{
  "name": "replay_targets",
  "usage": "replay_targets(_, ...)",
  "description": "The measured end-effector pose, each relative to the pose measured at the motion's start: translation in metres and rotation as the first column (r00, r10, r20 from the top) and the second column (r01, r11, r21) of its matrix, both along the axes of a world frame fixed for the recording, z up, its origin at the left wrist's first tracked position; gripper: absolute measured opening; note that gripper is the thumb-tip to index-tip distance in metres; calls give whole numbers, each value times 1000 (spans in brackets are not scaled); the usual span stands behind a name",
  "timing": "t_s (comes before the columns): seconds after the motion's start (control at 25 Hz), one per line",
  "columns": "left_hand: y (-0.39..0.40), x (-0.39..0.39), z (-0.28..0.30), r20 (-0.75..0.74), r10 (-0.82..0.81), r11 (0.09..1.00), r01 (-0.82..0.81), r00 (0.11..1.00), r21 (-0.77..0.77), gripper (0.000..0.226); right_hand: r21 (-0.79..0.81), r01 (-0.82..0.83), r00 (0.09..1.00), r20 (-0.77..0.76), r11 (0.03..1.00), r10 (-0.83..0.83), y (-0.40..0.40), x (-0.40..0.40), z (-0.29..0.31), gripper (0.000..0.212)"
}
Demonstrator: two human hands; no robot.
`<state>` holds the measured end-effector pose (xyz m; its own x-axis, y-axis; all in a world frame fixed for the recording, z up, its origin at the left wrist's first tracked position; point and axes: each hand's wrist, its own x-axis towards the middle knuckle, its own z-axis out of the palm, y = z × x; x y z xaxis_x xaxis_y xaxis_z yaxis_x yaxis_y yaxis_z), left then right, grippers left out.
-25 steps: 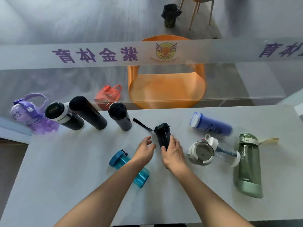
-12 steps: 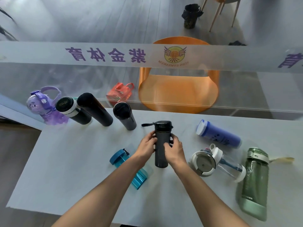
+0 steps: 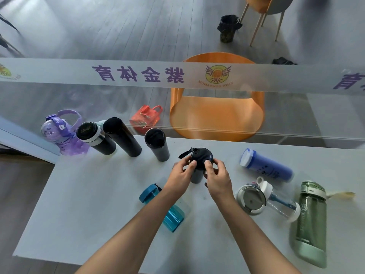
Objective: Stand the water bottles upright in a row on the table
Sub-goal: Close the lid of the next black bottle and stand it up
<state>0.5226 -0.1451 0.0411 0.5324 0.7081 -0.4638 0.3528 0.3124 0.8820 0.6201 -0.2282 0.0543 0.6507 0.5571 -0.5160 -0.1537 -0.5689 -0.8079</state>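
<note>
A black bottle with a strap (image 3: 200, 158) stands upright at the middle of the white table (image 3: 98, 194). My left hand (image 3: 180, 177) and my right hand (image 3: 217, 178) grip it from both sides near its lid. To its left stand a row of upright bottles: a purple one (image 3: 59, 135), a black one with a steel rim (image 3: 94, 138), a tall black one (image 3: 122, 136) and a short black one (image 3: 157, 144). Lying flat are a teal bottle (image 3: 169, 213), a blue bottle (image 3: 266, 168), a clear bottle with a white lid (image 3: 264, 200) and a green bottle (image 3: 311, 222).
A glass partition with a frosted printed band (image 3: 138, 74) rises behind the table's far edge. Beyond it are an orange chair (image 3: 217, 115), a red bag (image 3: 146, 118) and a black bin (image 3: 228, 28) on the floor.
The black strap bottle went from lying on the table to upright, lifted by both hands. It now stands further back, nearer the row, with my hands gripping its top.
</note>
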Motion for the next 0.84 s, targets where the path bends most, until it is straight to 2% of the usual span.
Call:
replay_targets(0.08,3,2,0,4,63,998,-63,998,-2,51,8,2,1000,-8,1000,-2,5,3,0,47)
replay_targets(0.2,11,9,3,31,142,989,-141,989,-38,32,7,-1,1000,1,1000,1,20,12,2,41)
replay_targets(0.32,26,20,8,28,156,988,-155,987,-25,23,12,-12,1000,14,1000,12,39,21,6,39)
replay_targets(0.48,43,30,15,-8,128,991,-128,992,-35,23,12,-9,1000,-2,1000,9,56,28,6,37)
replay_targets(0.52,45,30,19,-59,90,996,-89,994,25,26,8,-6,1000,-6,1000,6,57,28,4,39)
replay_targets(0.56,46,27,25,-145,41,985,-15,989,174,31,6,-6,1000,-17,1000,6,57,28,3,43)
replay_targets(0.6,48,23,30,-250,5,922,92,968,375,37,7,-10,999,-36,1000,10,58,27,2,49)
replay_targets(0.64,49,17,37,-344,20,790,196,939,581,42,8,-13,998,-61,1000,14,58,26,1,57)
replay_targets(0.68,52,10,45,-397,89,612,265,913,746,46,14,-14,996,-86,1000,16,59,25,-2,63)
replay_targets(0.72,60,2,51,-433,173,457,317,885,831,51,22,-11,995,-102,1000,13,61,24,-4,65)
replay_targets(0.76,69,-5,54,-471,245,385,361,847,849,57,23,-6,993,-114,1000,9,63,22,-5,65)
replay_targets(0.8,80,-14,53,-528,286,408,397,799,822,65,21,1,993,-118,1000,2,66,22,-6,65)
replay_targets(0.84,90,-23,50,-588,291,483,414,755,771,71,23,8,993,-117,1000,-5,68,21,-7,63)
